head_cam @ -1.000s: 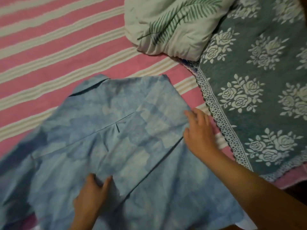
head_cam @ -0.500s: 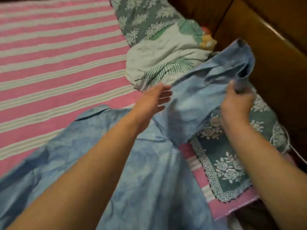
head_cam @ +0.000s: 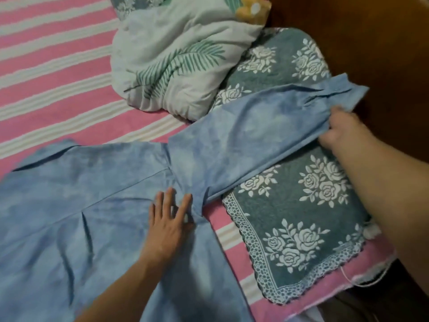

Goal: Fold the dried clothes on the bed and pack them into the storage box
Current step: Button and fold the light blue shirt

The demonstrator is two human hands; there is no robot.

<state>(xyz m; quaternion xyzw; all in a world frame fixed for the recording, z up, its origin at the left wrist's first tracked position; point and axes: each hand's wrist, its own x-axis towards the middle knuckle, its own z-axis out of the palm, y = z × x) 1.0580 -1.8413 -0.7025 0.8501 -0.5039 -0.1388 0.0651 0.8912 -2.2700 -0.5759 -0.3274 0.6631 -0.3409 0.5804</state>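
As a person bends over the bed, the scene stands so:

Shirt: a mottled blue shirt (head_cam: 97, 205) lies back-up on the pink-and-white striped bedsheet (head_cam: 53, 73), its collar toward the far-left side and a pleat running down the middle of the back.

Sleeve: one long sleeve (head_cam: 250, 138) is stretched out to the right, away from the shirt's body, and lies across the green rose-patterned blanket (head_cam: 308, 219); its cuff reaches past the blanket's far edge, toward the dark wooden surface (head_cam: 371, 43) beside the bed.

Left hand: the left hand (head_cam: 169, 226) rests flat on the shirt at the point where the sleeve joins the body, fingers straight and spread, pressing the cloth down on the bed.

Right hand: the right hand (head_cam: 341, 133) grips the sleeve close to the cuff, fingers curled round the gathered fabric, the forearm crossing the blanket from the lower right.

Bedding: a white quilt with a green fern-leaf print (head_cam: 176, 63) is bundled up beyond the shirt, touching the blanket's upper-left edge.

Far corner: a yellow soft object (head_cam: 250, 8) shows at the top edge behind the quilt; what it is cannot be told.

Blanket edge: a lace-like pale border runs round the blanket, and a loose thread hangs near its lower-right corner.
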